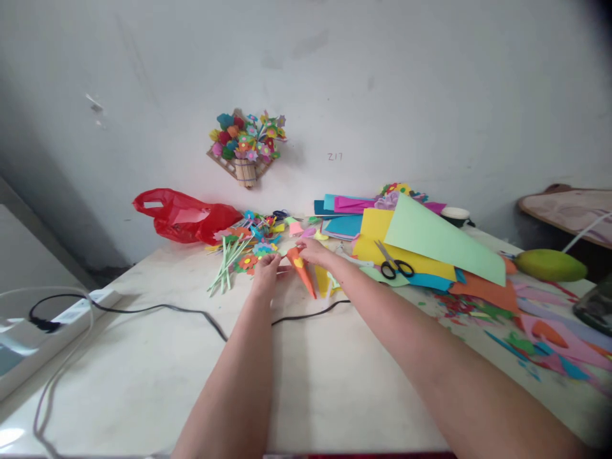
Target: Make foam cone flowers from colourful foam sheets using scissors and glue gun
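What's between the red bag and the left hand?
In the head view, pale green strips and an orange flower lie between the red bag and the left hand.

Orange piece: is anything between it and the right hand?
Nothing visible: the right hand is at the far end of the orange piece, seemingly touching it. The scissors lie off to the right, clear of both.

A pale table (329, 389) carries a red bag (184, 218), coloured sheets (373, 250) and a power strip (71, 317).
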`<state>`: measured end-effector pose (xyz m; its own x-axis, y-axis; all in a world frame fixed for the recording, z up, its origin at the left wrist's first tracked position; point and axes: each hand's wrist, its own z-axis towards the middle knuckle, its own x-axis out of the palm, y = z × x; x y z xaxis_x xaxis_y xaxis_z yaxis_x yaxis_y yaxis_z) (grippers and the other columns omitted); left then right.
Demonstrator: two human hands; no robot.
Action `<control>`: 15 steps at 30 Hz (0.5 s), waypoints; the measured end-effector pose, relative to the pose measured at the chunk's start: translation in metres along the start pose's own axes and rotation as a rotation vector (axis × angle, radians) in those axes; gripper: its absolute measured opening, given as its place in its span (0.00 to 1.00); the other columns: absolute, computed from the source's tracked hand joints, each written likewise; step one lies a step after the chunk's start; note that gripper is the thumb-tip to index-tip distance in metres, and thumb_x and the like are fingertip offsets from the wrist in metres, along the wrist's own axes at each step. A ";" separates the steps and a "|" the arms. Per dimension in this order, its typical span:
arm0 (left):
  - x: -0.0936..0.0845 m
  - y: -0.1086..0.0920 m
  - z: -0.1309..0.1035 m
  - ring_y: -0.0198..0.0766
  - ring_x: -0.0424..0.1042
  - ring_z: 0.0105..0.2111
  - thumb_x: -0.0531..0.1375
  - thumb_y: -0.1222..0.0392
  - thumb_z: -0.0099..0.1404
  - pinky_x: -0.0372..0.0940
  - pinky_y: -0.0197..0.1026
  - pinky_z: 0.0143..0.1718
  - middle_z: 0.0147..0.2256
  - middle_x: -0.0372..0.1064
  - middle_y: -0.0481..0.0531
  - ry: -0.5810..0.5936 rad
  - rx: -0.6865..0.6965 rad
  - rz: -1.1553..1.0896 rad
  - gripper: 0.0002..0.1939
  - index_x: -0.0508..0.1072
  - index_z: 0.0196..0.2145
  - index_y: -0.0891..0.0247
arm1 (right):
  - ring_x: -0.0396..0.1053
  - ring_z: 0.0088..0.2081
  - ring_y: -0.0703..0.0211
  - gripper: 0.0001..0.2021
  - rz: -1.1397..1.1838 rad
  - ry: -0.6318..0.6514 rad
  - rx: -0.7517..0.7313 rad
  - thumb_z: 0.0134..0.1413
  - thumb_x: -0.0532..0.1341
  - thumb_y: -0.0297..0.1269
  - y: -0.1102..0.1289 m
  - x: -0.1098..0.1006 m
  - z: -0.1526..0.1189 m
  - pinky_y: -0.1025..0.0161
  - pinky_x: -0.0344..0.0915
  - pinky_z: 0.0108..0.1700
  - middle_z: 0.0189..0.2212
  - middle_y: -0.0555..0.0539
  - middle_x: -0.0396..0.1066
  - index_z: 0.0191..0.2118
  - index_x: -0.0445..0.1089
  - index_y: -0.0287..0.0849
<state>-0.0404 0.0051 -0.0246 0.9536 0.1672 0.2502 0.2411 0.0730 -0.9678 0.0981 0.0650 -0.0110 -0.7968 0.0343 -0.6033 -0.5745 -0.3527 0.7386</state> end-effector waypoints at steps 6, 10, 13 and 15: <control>-0.005 0.003 0.000 0.31 0.67 0.19 0.65 0.54 0.52 0.62 0.33 0.23 0.20 0.63 0.43 0.089 0.078 0.083 0.14 0.65 0.26 0.63 | 0.70 0.41 0.57 0.27 -0.034 0.083 0.040 0.35 0.58 0.20 0.009 -0.002 -0.016 0.65 0.65 0.42 0.41 0.45 0.73 0.47 0.69 0.39; -0.009 0.005 0.001 0.31 0.67 0.19 0.65 0.52 0.52 0.62 0.33 0.22 0.20 0.64 0.43 0.128 0.104 0.116 0.14 0.66 0.26 0.63 | 0.68 0.48 0.55 0.24 -0.092 0.039 -0.028 0.38 0.59 0.22 0.012 -0.009 -0.024 0.62 0.63 0.49 0.47 0.44 0.71 0.47 0.70 0.40; -0.012 0.006 0.003 0.30 0.65 0.18 0.64 0.54 0.54 0.60 0.33 0.21 0.19 0.64 0.44 0.131 0.124 0.199 0.12 0.67 0.25 0.63 | 0.67 0.50 0.56 0.22 -0.156 -0.010 -0.065 0.41 0.58 0.24 0.012 -0.015 -0.032 0.62 0.61 0.52 0.48 0.43 0.71 0.46 0.71 0.39; -0.012 0.007 0.003 0.30 0.63 0.17 0.63 0.56 0.56 0.60 0.33 0.21 0.17 0.64 0.45 0.123 0.109 0.266 0.10 0.67 0.25 0.63 | 0.67 0.50 0.56 0.20 -0.191 -0.039 -0.075 0.42 0.57 0.23 0.011 -0.019 -0.038 0.62 0.61 0.52 0.48 0.44 0.71 0.45 0.72 0.39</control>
<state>-0.0511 0.0060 -0.0345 0.9969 0.0748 -0.0232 -0.0342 0.1484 -0.9883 0.1140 0.0245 -0.0028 -0.6821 0.1426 -0.7173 -0.7014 -0.4050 0.5865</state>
